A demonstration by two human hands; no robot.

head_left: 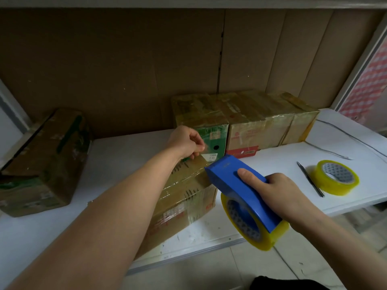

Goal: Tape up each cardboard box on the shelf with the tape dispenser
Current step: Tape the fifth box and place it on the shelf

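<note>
A cardboard box (pixel 184 197) lies on the white shelf (pixel 117 155) in front of me, partly hidden by my left forearm. My left hand (pixel 186 142) pinches the end of a clear tape strip at the box's far end. My right hand (pixel 278 193) grips the blue tape dispenser (pixel 240 185), which carries a yellowish tape roll. The dispenser's front edge sits at the box's top right edge. Behind stand a taped green-fronted box (pixel 201 116) and a wider taped box (pixel 270 120). A worn box (pixel 46 162) lies at the left.
A spare yellow tape roll (pixel 335 177) and a dark pen (pixel 310 178) lie on the shelf's right part. A thin cable (pixel 335 152) runs along behind them. Brown cardboard backs the shelf, and a white frame post rises at the right.
</note>
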